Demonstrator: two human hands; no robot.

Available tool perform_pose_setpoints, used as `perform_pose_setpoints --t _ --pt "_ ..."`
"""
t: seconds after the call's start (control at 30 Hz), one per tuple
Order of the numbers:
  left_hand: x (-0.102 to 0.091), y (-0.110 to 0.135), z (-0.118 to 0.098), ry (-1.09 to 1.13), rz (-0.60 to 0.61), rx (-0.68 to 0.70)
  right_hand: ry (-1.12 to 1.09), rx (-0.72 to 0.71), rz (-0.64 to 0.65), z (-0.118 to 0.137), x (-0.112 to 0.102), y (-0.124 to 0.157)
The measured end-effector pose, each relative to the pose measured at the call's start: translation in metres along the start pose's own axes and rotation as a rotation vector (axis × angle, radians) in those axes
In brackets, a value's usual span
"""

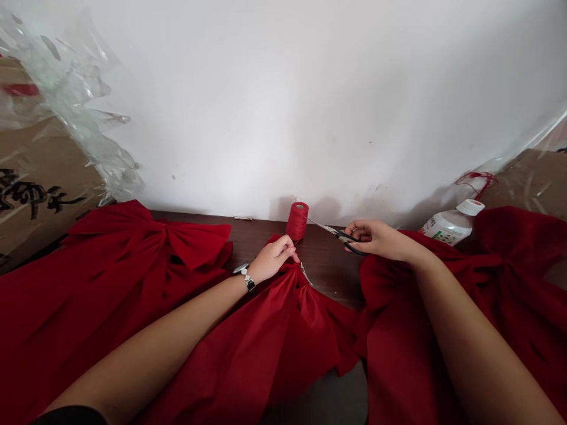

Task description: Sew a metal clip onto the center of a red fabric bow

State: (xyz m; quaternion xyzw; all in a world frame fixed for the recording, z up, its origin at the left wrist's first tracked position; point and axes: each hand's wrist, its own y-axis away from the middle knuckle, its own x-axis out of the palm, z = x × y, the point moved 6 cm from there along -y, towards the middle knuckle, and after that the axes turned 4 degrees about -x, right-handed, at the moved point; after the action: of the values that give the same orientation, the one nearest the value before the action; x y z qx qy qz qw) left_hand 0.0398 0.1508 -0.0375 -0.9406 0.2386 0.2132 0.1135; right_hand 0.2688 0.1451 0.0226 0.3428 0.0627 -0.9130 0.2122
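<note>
My left hand (277, 257) is closed in a pinch at the gathered centre of a red fabric bow (283, 330). Whether thread is also between those fingertips is too small to tell. A silvery metal clip (305, 274) sits at the bow's gather. My right hand (376, 239) grips a pair of scissors (339, 233) by the dark handles, with the blades pointing left. The blade tips reach the side of a red thread spool (297, 221), which stands upright just beyond my left hand.
Another red bow (146, 236) lies left, and more red fabric (469, 277) is heaped right. A white-capped bottle (452, 224) stands behind that heap. A second clip (243, 218) lies on the dark table (334, 277) by the wall. Cardboard boxes (48, 159) and clear plastic wrap flank the table.
</note>
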Motion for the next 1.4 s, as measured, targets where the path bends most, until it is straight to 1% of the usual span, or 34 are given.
perform_pose_setpoints --t 0.07,0.17,0.23,0.33,0.53,0.77,0.83,1.03,1.17,1.23,1.3,1.4 --pt "0.0 -0.001 0.0 0.003 0.002 0.002 0.005 -0.057 0.057 0.016 0.003 0.006" --pt "-0.001 -0.001 0.002 0.001 -0.004 -0.006 0.215 -0.085 0.126 0.03 0.016 0.009" --pt "-0.001 -0.001 0.003 0.001 -0.008 -0.018 0.347 -0.062 0.166 0.031 0.024 0.009" --pt "-0.001 -0.001 0.003 0.011 -0.002 -0.022 0.437 -0.016 0.209 0.025 0.032 0.006" --pt "-0.001 -0.002 0.004 0.042 0.007 -0.017 0.501 0.001 0.198 0.015 0.032 0.001" --pt "-0.001 -0.002 0.005 0.024 -0.002 -0.037 0.594 0.016 0.163 0.023 0.038 -0.002" --pt "-0.002 -0.001 0.005 0.018 -0.003 -0.042 0.601 0.006 0.161 0.023 0.041 -0.004" --pt "-0.002 -0.002 0.005 0.026 -0.006 -0.046 0.528 -0.04 0.173 0.015 0.048 -0.011" --pt "-0.002 -0.001 0.004 0.029 -0.011 -0.046 0.565 -0.051 0.168 0.021 0.049 -0.01" --pt "-0.002 -0.001 0.004 0.029 -0.012 -0.054 0.542 -0.055 0.159 0.024 0.045 -0.009" --pt "-0.002 -0.001 0.003 0.034 -0.006 -0.057 0.457 -0.035 0.155 0.022 0.035 -0.006" --pt "-0.002 0.0 0.003 0.08 -0.002 -0.048 0.367 0.05 0.164 0.002 0.015 -0.001"
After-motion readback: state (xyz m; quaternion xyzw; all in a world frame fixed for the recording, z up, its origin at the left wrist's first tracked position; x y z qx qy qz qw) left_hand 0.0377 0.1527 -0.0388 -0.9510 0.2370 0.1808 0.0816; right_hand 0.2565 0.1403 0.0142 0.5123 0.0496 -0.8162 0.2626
